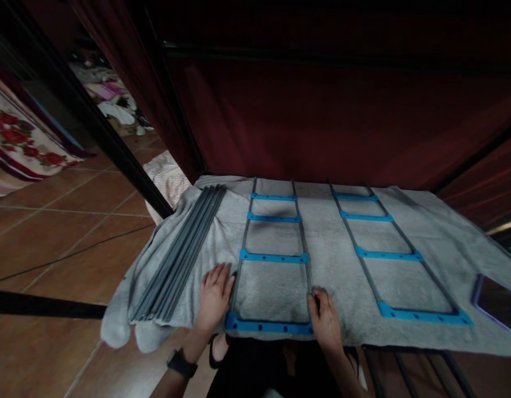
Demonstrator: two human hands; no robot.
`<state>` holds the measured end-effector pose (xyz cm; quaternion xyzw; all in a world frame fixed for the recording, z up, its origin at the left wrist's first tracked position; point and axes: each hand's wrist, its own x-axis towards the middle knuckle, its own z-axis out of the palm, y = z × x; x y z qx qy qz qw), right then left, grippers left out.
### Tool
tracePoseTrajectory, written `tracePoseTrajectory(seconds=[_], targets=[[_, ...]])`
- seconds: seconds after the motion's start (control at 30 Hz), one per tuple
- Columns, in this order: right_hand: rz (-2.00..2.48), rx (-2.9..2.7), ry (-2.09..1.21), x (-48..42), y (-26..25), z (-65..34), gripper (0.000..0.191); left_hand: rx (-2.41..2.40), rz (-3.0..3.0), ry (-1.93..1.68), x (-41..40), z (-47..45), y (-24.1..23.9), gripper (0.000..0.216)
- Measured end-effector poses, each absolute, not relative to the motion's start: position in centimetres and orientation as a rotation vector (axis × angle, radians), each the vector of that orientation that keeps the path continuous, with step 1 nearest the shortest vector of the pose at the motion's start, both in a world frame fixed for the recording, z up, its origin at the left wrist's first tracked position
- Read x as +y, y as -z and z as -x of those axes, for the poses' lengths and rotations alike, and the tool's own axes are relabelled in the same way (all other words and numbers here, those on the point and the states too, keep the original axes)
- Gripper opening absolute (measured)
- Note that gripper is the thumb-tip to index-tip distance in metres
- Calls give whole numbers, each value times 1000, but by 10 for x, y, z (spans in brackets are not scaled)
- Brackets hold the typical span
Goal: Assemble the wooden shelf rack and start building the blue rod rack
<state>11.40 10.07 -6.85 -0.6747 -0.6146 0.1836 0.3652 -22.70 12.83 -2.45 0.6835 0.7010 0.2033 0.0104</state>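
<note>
A ladder-like frame of grey rods and blue crossbars (274, 258) lies on the grey cloth between my hands. My left hand (214, 296) rests open beside its left rod, palm down, fingers stretched forward and thumb near the rod. At the other side, my right hand (325, 318) has curled fingers, with thumb and forefinger at the lower right rod, just above the nearest blue crossbar (272, 327); the exact contact is partly hidden. Left of my left hand lies a bundle of several loose grey rods (181, 254).
A second rod-and-crossbar frame (388, 255) lies to the right, with a phone (495, 301) past it. Under everything is the grey cloth (347, 315). Dark red curtain fabric (305, 121) backs the surface. A black post (114, 143) slants at left above the tiled floor (43, 243).
</note>
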Motion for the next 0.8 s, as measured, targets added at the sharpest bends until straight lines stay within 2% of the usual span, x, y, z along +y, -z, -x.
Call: tracePoseTrajectory(seconds=[0.23,0.4,0.6,0.8], targets=[[1760,-1571,-499,101,78,-121,52,2763,-1885,-296,159,283,-16,49],[1791,-1573,-483,101,80,-122,51,2795,-1841,-167,166,299,-11,45],[1795,-1594,-455,99,82,-123,50,2818,-1854,-179,168,299,-11,46],[1758,-1606,-383,99,85,-124,46,2823,-1878,70,170,288,-13,47]])
